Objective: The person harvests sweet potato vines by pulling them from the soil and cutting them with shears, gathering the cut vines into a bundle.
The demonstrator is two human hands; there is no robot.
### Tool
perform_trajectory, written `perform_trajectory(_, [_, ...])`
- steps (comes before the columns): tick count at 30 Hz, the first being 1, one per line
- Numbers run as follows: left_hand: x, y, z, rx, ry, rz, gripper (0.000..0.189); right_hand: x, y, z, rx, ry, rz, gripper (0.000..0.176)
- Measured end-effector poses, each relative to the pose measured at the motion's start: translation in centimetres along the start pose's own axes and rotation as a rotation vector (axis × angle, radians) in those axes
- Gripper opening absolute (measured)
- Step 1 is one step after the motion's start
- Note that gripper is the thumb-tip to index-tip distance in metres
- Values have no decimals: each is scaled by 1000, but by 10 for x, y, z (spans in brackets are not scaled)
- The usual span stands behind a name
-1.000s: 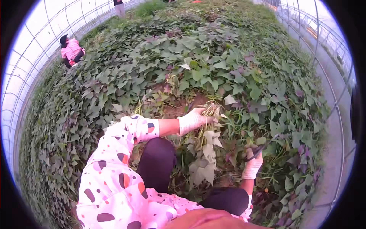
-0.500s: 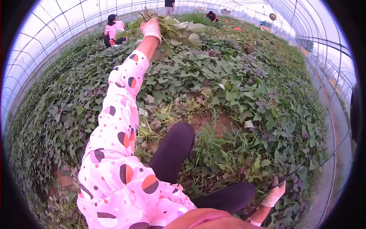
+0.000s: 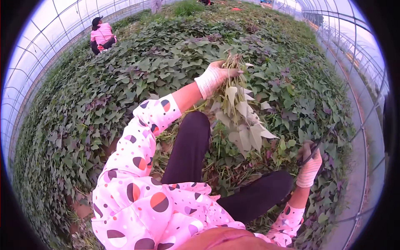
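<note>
My left hand [image 3: 217,74], in a pale glove, is closed around a bunch of leafy sweet potato vine cuttings [image 3: 243,110]. Their cut stems stick up above the fist, and the pale undersides of the leaves hang below it. Low on the right, my gloved right hand [image 3: 309,164] is wrapped round a dark tool that looks like a pair of scissors [image 3: 311,155], its thin end pointing up and right. The fingers partly hide its handles. Beneath both hands spreads a dense bed of sweet potato vines [image 3: 179,66].
My bent knees [image 3: 189,146] are between the arms, among vines and grass. A person in pink [image 3: 102,35] crouches at the far left, and another person's legs [image 3: 156,6] show at the back. The greenhouse frame [image 3: 364,137] and a pale ground strip run along the right.
My left hand has come back and to the right with the cuttings, which now hang downward. My right hand has risen with the scissors. The view has tilted down.
</note>
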State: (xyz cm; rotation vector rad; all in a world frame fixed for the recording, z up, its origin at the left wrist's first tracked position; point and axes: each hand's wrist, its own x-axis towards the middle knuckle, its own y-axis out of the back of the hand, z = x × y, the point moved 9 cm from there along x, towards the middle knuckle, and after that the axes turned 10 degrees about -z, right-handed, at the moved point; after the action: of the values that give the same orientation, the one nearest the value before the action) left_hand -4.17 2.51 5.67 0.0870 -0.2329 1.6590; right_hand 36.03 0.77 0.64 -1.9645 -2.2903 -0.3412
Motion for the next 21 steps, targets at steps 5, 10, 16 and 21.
perform_trajectory(5, [3, -105, -40, 142, 88, -400, 39, 19, -45, -47, 119, 40, -48, 17])
perform_trajectory(10, [0, -154, -56, 212, 170, -518, 43, 57, -65, -32, 188, 88, -164, 27])
perform_trajectory(16, [28, -157, -110, 158, 68, -525, 38, 80, -72, 14, 92, -73, -161, 30])
perform_trajectory(21, [38, -158, -114, 233, 49, -538, 34, 96, -88, 35, 65, -120, -245, 29])
